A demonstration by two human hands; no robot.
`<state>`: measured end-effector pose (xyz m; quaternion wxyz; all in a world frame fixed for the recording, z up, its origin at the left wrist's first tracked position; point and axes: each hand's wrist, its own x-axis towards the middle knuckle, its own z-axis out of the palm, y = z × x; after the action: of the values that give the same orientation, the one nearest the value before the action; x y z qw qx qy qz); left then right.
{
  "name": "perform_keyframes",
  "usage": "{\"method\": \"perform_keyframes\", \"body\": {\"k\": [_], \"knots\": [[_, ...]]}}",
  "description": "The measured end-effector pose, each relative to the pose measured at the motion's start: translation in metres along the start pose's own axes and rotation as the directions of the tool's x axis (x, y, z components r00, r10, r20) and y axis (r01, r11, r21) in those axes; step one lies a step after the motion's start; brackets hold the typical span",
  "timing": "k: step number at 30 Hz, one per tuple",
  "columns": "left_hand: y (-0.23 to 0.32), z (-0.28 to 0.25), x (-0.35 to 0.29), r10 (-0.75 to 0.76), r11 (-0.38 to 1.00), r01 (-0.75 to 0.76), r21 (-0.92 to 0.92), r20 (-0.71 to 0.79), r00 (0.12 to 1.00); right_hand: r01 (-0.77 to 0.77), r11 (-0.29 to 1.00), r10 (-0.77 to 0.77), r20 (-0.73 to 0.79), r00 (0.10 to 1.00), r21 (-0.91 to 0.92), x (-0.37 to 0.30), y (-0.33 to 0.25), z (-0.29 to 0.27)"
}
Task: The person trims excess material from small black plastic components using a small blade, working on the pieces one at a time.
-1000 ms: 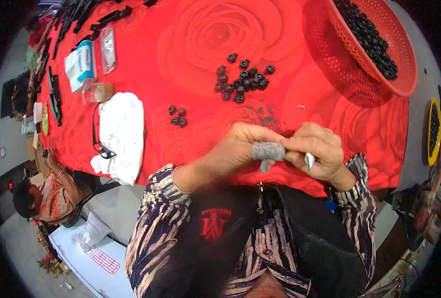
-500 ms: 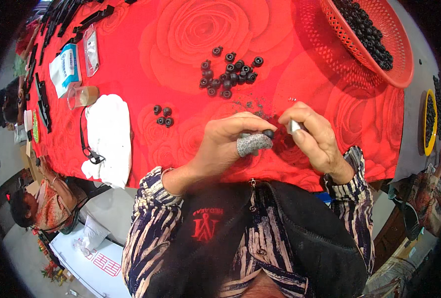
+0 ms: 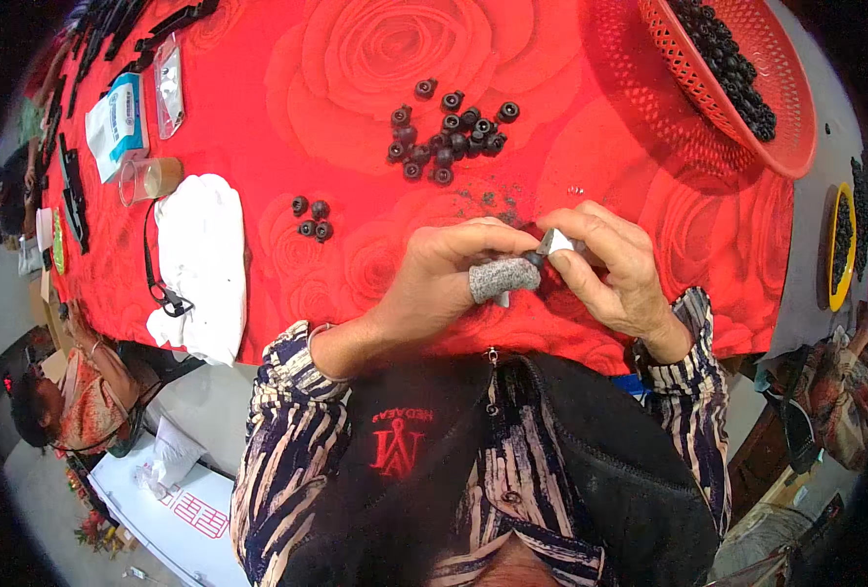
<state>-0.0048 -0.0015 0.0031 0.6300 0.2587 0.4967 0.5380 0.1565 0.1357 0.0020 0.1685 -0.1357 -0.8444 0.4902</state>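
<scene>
Between the fingertips of my left hand [image 3: 444, 264] is a small black round part [image 3: 534, 258], mostly hidden by the fingers. A grey knitted cover [image 3: 502, 281] wraps one finger of that hand. My right hand [image 3: 615, 269] pinches a short, pale, flat blade-like piece [image 3: 555, 242], its edge right at the black part. Beyond the hands lies a cluster of black knob-like parts [image 3: 451, 144], several with a hole showing in the end. A smaller group of black parts [image 3: 307, 230] lies to the left.
A red plastic basket [image 3: 796, 147] of black parts stands far right. Dark crumbs [image 3: 488, 199] lie on the red rose-patterned cloth [image 3: 356, 117]. At left are a white cloth [image 3: 204, 274], a plastic cup [image 3: 145, 181], a blue-white packet [image 3: 119, 122] and black strips [image 3: 72, 196]. A person [image 3: 91, 401] sits at left.
My right hand has moved left and up to my left hand, bringing the blade-like piece against the black part. The view has shifted slightly.
</scene>
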Motion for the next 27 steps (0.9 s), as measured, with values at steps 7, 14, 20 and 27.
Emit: {"method": "perform_keyframes", "body": {"k": [7,14,20,27], "knots": [[-0.0036,-0.0010,0.0019,-0.037,0.999,0.037,-0.024,0.023,0.999,0.047,0.999,-0.047,-0.022,0.999,0.012,-0.0005,0.0037,0.0020],[-0.0039,-0.0019,0.0019,-0.046,0.997,0.046,-0.061,0.016,0.999,0.045,0.999,-0.045,0.001,0.999,0.012,0.0014,0.0009,0.0005],[-0.0066,-0.0045,0.0042,-0.062,0.990,0.067,-0.122,0.047,0.997,0.066,0.998,-0.066,0.004,0.998,0.005,0.0020,0.0024,0.0000],[-0.0068,-0.0019,0.0016,-0.065,0.986,0.072,-0.150,0.054,0.996,0.080,0.997,-0.080,0.023,0.996,0.007,0.0009,0.0027,-0.0004]]}}
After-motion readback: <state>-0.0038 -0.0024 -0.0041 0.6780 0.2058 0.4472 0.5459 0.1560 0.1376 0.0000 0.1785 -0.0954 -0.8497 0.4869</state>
